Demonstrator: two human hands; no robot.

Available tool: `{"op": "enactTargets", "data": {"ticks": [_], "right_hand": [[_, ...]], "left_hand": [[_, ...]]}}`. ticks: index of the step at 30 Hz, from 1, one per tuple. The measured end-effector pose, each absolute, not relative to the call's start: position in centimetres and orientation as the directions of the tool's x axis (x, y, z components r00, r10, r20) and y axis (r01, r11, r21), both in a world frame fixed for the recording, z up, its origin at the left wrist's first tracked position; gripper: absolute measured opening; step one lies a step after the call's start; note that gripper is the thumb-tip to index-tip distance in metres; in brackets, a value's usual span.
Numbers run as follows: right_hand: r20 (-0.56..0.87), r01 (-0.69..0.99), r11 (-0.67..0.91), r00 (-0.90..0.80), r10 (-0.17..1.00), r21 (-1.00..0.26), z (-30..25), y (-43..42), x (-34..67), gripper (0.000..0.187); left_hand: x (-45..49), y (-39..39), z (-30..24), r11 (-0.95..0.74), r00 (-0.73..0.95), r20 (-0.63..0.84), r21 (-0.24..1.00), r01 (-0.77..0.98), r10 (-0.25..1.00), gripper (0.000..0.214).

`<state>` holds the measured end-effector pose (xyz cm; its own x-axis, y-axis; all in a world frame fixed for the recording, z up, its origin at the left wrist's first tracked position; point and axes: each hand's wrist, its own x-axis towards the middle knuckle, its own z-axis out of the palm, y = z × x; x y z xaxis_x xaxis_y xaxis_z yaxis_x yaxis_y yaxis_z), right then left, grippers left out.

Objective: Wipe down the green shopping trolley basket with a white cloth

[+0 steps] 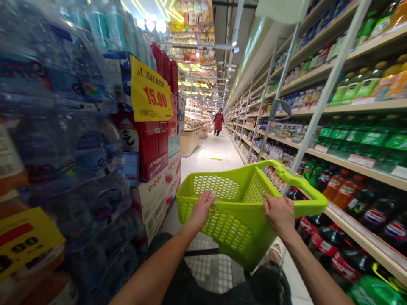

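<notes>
A lime-green plastic shopping cart (232,224) with perforated sides stands turned sideways in front of my legs. My left hand (202,209) is closed over its near rim, towards the left end. Something small and white, perhaps a tissue, shows at those fingertips; I cannot make out what it is. Further right, my right hand (280,214) wraps around the same rim, close to where the looped green handle (313,203) begins. The handle extends to the right, towards the drink shelves. Part of the cart's lower frame is hidden by my legs.
Stacked packs of bottled water (73,161) and drink cartons (154,203) rise close on the left, with a yellow price sign (151,93). Shelves of soda bottles (365,135) line the right. A tiled aisle (213,148) runs ahead, where a person in red (218,120) stands far off.
</notes>
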<state>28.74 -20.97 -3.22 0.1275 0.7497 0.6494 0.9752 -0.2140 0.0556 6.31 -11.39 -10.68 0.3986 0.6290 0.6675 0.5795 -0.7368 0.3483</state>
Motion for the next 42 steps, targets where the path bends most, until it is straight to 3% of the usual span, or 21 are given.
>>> {"op": "enactTargets", "data": {"ticks": [2,5,8,10,13,15,21,23,26,30,38,40,42], "right_hand": [[0.599,0.981,-0.187,0.125,0.791,0.043,-3.3,-20.5,26.9,0.027],[0.53,0.996,-0.09,0.061,0.846,0.028,-3.9,-19.8,24.0,0.026],[0.538,0.998,-0.035,0.005,0.843,0.045,-4.9,-19.5,23.1,0.024],[0.553,0.998,0.007,-0.04,0.833,0.063,-5.4,-19.6,23.6,0.025],[0.577,0.998,0.002,-0.038,0.816,0.062,-5.9,-19.8,24.1,0.025],[0.602,0.998,-0.036,-0.002,0.799,0.051,-6.1,-19.9,23.9,0.023],[0.641,0.996,-0.035,-0.024,0.767,0.079,-6.4,-20.0,23.7,0.023],[0.64,0.995,-0.025,-0.042,0.768,0.094,-6.5,-20.0,24.1,0.024],[0.638,0.995,-0.027,-0.04,0.769,0.095,-6.6,-19.9,24.3,0.024],[0.643,0.996,-0.064,0.012,0.766,0.057,-6.7,-19.8,23.7,0.023],[0.59,0.996,-0.045,-0.005,0.807,0.071,-6.3,-20.0,23.3,0.03],[0.593,0.997,-0.034,-0.01,0.805,0.062,-6.4,-20.1,23.3,0.031],[0.6,0.999,-0.026,-0.006,0.8,0.045,-6.4,-20.0,23.2,0.031]], "left_hand": [[6.0,-11.5,-11.0,-0.72,0.38,0.665,0.354,0.597,0.643,0.041],[9.5,-12.7,-10.5,-0.829,0.507,0.684,0.274,0.488,0.525,0.038],[10.3,-12.8,-10.1,-0.859,0.563,0.668,0.249,0.447,0.486,0.038],[7.4,-11.8,-10.4,-0.826,0.555,0.632,0.273,0.494,0.541,0.042],[1.6,-10.1,-11.1,-0.645,0.352,0.602,0.381,0.663,0.717,0.046],[0.2,-9.9,-11.5,-0.569,0.251,0.603,0.42,0.707,0.757,0.047],[6.8,-12.0,-11.5,-0.811,0.474,0.696,0.276,0.516,0.539,0.046],[6.1,-11.7,-11.5,-0.823,0.497,0.692,0.259,0.506,0.523,0.048],[1.0,-10.1,-12.1,-0.676,0.333,0.671,0.343,0.653,0.662,0.049],[-2.3,-9.2,-12.5,-0.559,0.184,0.669,0.403,0.725,0.72,0.049],[4.2,-11.5,-11.7,-0.767,0.451,0.656,0.328,0.551,0.605,0.054],[1.3,-10.5,-11.9,-0.697,0.362,0.649,0.378,0.609,0.669,0.049],[-1.7,-9.3,-12.2,-0.558,0.169,0.651,0.455,0.694,0.74,0.043]]}}
